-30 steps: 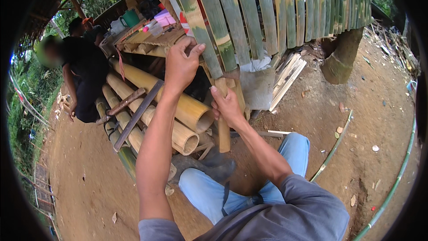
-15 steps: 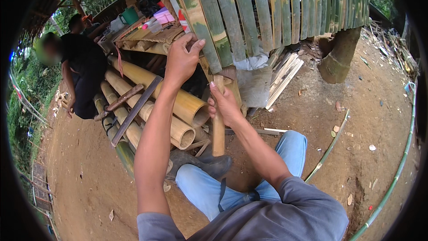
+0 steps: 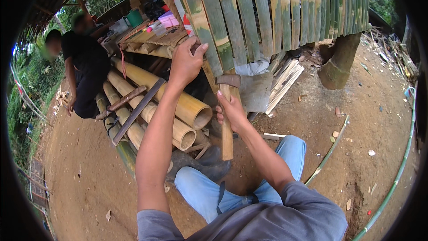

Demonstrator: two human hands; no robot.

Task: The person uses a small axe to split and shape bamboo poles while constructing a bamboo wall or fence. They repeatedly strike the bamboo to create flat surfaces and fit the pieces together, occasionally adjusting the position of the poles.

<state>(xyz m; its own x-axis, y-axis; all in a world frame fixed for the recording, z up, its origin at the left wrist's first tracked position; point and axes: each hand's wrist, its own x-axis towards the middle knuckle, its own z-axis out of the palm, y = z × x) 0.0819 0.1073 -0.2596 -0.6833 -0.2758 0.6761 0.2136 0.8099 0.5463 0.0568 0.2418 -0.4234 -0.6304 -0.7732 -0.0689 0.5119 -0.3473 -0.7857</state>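
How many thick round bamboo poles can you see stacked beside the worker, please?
3 with cut ends showing: top pole, one below it, and a greenish one lowest. More may be hidden underneath.

Open-air bamboo workshop; stacked bamboo poles (image 3: 178, 107); dirt floor (image 3: 370, 120); slat wall (image 3: 285, 13).

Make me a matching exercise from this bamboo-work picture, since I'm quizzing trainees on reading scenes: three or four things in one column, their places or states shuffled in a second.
Things:
1. left hand
2. right hand
3. long flat blade
4. thin green pole

Places or states:
A. lying across the stacked bamboo culms
B. gripping the edge of a bamboo slat
C. lying on the dirt ground at the right
D. closed around the hammer's wooden handle

Pairs: 1-B, 2-D, 3-A, 4-C
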